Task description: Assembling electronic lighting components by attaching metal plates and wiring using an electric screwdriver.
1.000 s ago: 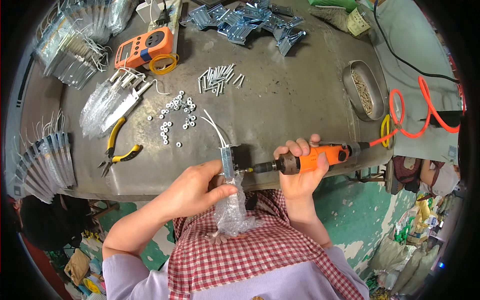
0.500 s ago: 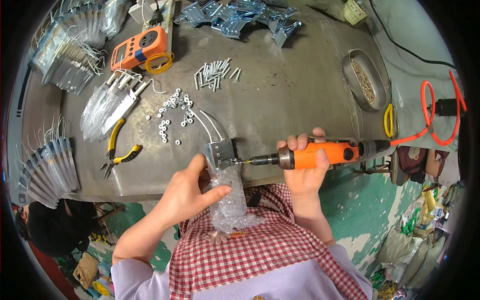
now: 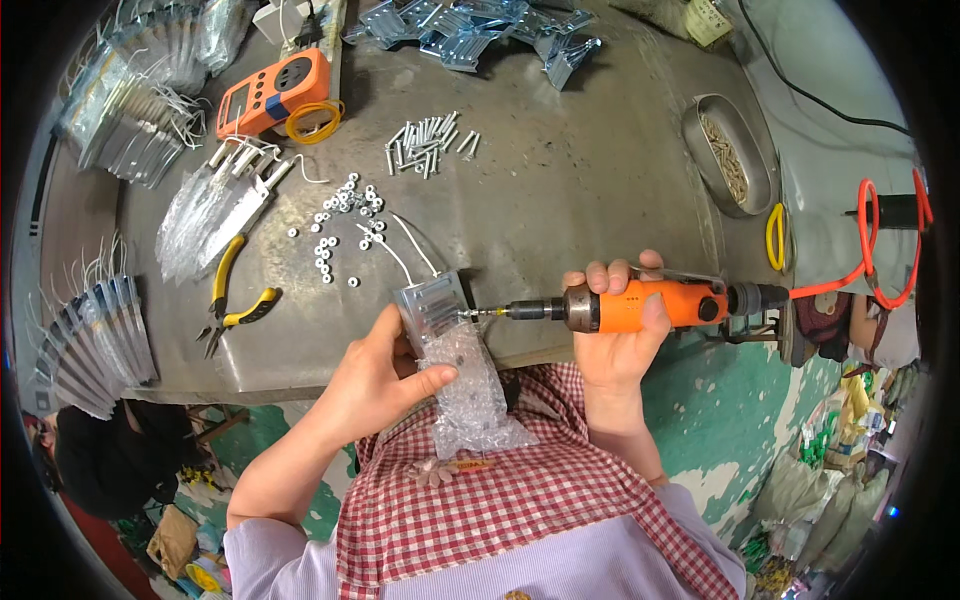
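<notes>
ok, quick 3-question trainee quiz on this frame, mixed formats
1. True or false: the right hand grips the orange power screwdriver.
2. What does the left hand hold? A) yellow-handled pliers B) small metal box in bubble wrap C) orange meter
3. Fill in: the yellow-handled pliers lie on the person's ____ side of the metal table.

Key: 1 true; 2 B, the small metal box in bubble wrap; 3 left.

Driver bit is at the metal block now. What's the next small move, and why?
Probably press the orange pneumatic screwdriver straight in and trigger it: its bit meets the side of the bubble-wrapped metal block, the left hand braces that block, and the right hand grips the tool level.
</notes>
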Demonstrator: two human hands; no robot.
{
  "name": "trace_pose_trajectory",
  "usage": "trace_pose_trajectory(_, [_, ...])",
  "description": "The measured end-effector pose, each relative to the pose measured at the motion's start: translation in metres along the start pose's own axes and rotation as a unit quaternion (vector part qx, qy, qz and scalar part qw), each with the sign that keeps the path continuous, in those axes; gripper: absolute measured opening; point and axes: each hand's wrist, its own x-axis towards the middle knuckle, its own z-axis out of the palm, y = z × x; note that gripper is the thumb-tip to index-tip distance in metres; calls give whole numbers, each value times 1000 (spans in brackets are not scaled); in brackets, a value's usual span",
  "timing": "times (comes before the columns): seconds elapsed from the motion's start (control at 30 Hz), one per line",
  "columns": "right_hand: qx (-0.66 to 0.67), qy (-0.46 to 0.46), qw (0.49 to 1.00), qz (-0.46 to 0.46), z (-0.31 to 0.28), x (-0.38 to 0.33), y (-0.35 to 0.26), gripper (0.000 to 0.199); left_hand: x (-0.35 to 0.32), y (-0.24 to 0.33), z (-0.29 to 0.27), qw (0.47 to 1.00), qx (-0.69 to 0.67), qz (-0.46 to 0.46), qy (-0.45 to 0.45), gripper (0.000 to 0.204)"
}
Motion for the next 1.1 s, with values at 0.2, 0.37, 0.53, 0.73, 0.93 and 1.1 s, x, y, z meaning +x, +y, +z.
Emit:
trace_pose_trajectory(0.2, [-6, -22, 1000, 3, 2, 0, 2, 39, -1, 1, -1, 1000, 2, -12, -2, 54])
trace_pose_trajectory(0.37, [-89, -43, 995, -31, 11, -2, 0, 42, 4, -7, 1, 1000, -25, 4, 0, 52])
trace_pose_trajectory(0.53, [-89, -66, 993, -51, 24, 9, -7, 44, 0, 14, 8, 999, 17, 0, 52, 46])
trace_pose_trajectory(0.73, [175, -49, 980, -85, 54, 10, -31, 44, 4, 20, 9, 927, 186, 287, 155, 52])
trace_pose_trajectory(0.93, [77, 61, 995, -15, 16, -2, -9, 42, 30, -14, 8, 812, 404, 395, 148, 23])
trace_pose_trajectory(1.1, [133, 83, 988, -6, -7, -9, -7, 38, 34, 0, -11, 823, 381, 358, 223, 18])
